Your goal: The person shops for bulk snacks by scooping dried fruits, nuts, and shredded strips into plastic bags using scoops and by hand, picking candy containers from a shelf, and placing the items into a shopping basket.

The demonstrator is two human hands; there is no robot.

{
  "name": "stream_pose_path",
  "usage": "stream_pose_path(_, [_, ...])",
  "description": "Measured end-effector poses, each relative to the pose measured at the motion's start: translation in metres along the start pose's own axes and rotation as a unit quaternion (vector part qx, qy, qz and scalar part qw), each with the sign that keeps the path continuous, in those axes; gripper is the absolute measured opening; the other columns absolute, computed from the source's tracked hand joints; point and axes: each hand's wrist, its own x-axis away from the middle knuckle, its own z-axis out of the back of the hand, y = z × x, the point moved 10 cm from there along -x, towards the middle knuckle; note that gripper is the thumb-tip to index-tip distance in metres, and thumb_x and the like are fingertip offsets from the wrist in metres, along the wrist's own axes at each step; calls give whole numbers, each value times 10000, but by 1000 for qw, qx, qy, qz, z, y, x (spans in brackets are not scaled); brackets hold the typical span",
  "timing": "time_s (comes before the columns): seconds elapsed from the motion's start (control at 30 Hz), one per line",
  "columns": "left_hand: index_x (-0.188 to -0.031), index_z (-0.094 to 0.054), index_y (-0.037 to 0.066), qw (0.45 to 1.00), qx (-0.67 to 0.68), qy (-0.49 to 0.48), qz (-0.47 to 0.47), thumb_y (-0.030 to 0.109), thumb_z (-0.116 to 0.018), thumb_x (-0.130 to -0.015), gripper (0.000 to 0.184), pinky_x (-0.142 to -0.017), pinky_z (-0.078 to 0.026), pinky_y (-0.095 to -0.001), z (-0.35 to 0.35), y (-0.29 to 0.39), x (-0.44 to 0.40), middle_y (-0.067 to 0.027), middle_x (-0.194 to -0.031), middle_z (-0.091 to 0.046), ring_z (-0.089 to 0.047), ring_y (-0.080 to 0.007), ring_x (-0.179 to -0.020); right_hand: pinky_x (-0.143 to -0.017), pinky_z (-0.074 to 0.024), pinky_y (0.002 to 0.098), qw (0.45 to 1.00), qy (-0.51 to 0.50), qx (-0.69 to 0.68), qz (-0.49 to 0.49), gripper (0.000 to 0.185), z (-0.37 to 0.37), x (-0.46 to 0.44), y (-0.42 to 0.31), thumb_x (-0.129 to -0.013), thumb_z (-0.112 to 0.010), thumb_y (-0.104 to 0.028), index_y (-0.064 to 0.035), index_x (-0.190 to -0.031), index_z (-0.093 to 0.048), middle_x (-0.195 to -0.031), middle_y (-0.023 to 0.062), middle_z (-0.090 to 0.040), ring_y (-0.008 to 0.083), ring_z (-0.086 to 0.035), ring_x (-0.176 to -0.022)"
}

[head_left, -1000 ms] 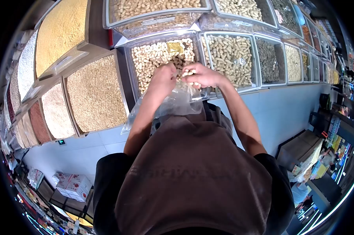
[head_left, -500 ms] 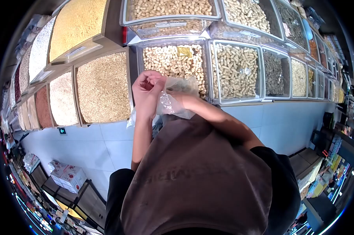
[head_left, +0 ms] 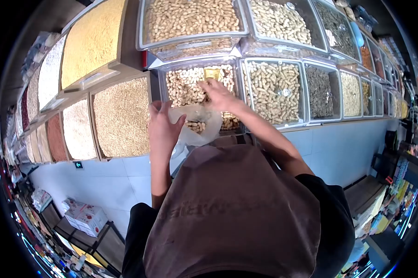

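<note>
A clear plastic bag [head_left: 206,132] lies open at the near edge of a bin of peanuts [head_left: 183,85], with some peanuts visible at its mouth. My left hand [head_left: 164,124] is beside the bag's left edge, thumb and fingers spread; whether it touches the plastic cannot be made out. My right hand [head_left: 218,95] reaches over the peanuts in the bin, fingers extended and apart, just below a gold packet [head_left: 212,73]. Nothing is seen in its grasp.
More peanut bins [head_left: 274,90] stand to the right and behind. On the left are a grain bin [head_left: 121,118] and a yellow grain bin [head_left: 92,39]. White boxes [head_left: 86,217] sit at lower left, past the tiled floor.
My right hand has moved from behind the bag forward over the peanuts. My left hand has spread its fingers and shifted slightly down and left. The bag's mouth now shows peanuts.
</note>
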Motion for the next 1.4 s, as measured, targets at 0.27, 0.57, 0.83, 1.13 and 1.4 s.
stream_pose_path(0.27, [-871, -651, -19, 993, 62, -66, 82, 125, -750, -788, 193, -659, -514, -386, -15, -24, 2, -147, -785, -668, -666, -299, -714, -1005, -467, 435, 999, -19, 7, 44, 738, -39, 3, 14, -839, -718, -285, -40, -1421, -335, -1430, 321, -329, 439, -549, -1146])
stream_pose_path(0.57, [-839, -634, -13, 974, 192, 11, 119, 125, -727, -839, 166, -538, -462, -315, 2, -29, 22, -113, -602, -613, -586, -160, -530, -1094, -398, 420, 955, -70, -278, -82, 613, -55, -13, 62, -933, -543, -252, 34, -1446, -368, -1460, 268, -399, 350, -478, -1300])
stream_pose_path(0.83, [-738, -588, -5, 971, 208, -8, 119, 189, -671, -920, 279, -443, -277, -270, -29, -30, 13, -3, -538, -521, -391, -46, -490, -725, -490, 302, 861, -53, -496, -96, 386, 26, 32, 1, -908, -584, -319, -14, -1141, -620, -1167, 139, -586, 175, -563, -1001])
stream_pose_path(1.13, [-805, -616, -13, 940, 317, 54, 108, 221, -622, -961, 282, -421, -263, -278, -32, -16, -4, -9, -501, -497, -389, -40, -454, -476, -395, 296, 886, -278, -370, 16, 34, -30, 49, -92, -819, -565, -57, -26, -809, -555, -624, 49, -523, 153, -515, -569])
stream_pose_path(1.4, [-840, -551, 34, 896, 420, 72, 123, 222, -570, -1005, 251, -412, -212, -225, -19, -21, 11, 66, -515, -452, -348, 5, -446, -722, -518, 338, 940, -74, -315, 111, 187, -5, 59, -109, -858, -597, -28, 16, -1040, -605, -914, 178, -673, 250, -663, -844])
